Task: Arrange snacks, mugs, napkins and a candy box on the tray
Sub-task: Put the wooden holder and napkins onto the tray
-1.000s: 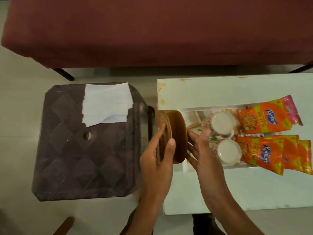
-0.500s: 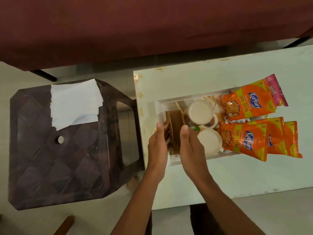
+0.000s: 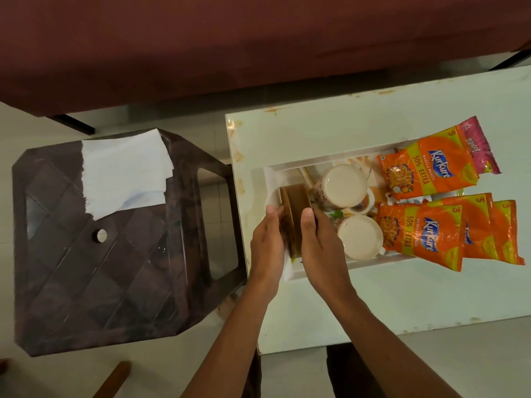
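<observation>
A round brown candy box (image 3: pixel 296 209) stands on its edge at the left end of the white tray (image 3: pixel 287 169). My left hand (image 3: pixel 268 242) holds its left face and my right hand (image 3: pixel 319 245) holds its right face, fingers curled round the rim. Two white mugs (image 3: pixel 344 185) (image 3: pixel 360 237) stand in the tray just right of the box. Several orange snack packets (image 3: pixel 425 168) (image 3: pixel 422 234) lie across the tray's right end. White napkins (image 3: pixel 123 172) lie on the brown stool (image 3: pixel 97 268) to the left.
The tray sits on a white table (image 3: pixel 373 297) whose left edge adjoins the stool. A dark red sofa (image 3: pixel 230 47) runs along the far side. Pale floor (image 3: pixel 71 372) surrounds the stool.
Both hands carried the candy box from the table's left edge rightwards into the tray's left end and lowered it beside the mugs. The camera view shifted too.
</observation>
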A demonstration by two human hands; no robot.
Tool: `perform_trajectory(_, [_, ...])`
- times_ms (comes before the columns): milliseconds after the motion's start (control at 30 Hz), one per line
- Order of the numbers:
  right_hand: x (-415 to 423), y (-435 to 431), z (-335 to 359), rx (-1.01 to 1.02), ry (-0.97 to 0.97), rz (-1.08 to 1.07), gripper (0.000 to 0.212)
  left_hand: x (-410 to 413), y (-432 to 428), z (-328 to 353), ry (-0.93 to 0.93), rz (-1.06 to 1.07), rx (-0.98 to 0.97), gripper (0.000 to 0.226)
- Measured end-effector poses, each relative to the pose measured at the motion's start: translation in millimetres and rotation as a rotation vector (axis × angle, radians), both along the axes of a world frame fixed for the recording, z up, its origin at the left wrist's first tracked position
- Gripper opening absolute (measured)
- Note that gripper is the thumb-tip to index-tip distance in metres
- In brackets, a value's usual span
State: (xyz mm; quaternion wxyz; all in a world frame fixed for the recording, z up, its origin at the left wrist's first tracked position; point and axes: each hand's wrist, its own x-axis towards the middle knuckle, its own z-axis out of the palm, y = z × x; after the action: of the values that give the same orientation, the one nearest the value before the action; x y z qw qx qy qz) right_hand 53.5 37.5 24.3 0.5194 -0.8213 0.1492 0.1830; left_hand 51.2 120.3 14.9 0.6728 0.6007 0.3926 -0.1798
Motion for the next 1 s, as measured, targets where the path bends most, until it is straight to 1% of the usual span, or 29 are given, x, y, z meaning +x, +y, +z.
perform_trajectory(133, [-4,6,28,-0.098,-0.107,0.054,0.048,-11,24,22,-0.095,0.045,0.012,0.049])
perform_trajectory(200, [-5,14,46,-0.141,-0.176,0.095,0.050,-20,47,37,-0.161,0.082,0.070,0.050])
perform_trajectory(267, [-2,29,65,-0.119,-0.230,0.132,0.046,-28,81,51,-0.211,0.127,0.196,0.035])
perform_trajectory(333, [3,50,76,-0.081,-0.227,0.154,0.044,-31,119,64,-0.240,0.200,0.310,0.023])
perform_trajectory(400, [12,77,79,-0.056,-0.196,0.182,0.043,-32,162,71,-0.230,0.290,0.429,0.017])
perform_trajectory(500, [33,122,69,-0.081,-0.182,0.264,0.040,-26,222,66,-0.145,0.379,0.595,0.020])
perform_trajectory(567, [49,153,59,-0.100,-0.141,0.287,0.042,-20,255,59,-0.088,0.396,0.651,0.019])
perform_trajectory(667, [68,190,42,-0.137,-0.104,0.318,0.050,-9,289,49,-0.060,0.408,0.713,0.019])
perform_trajectory(733, [77,211,30,-0.166,-0.090,0.339,0.051,-1,303,42,-0.041,0.360,0.733,0.023])
perform_trajectory(867, [86,235,10,-0.242,-0.057,0.304,0.050,12,318,32,-0.019,0.250,0.663,0.033])
perform_trajectory(1000, [83,242,4,-0.318,-0.141,0.203,0.043,22,325,28,-0.007,0.244,0.612,0.039])
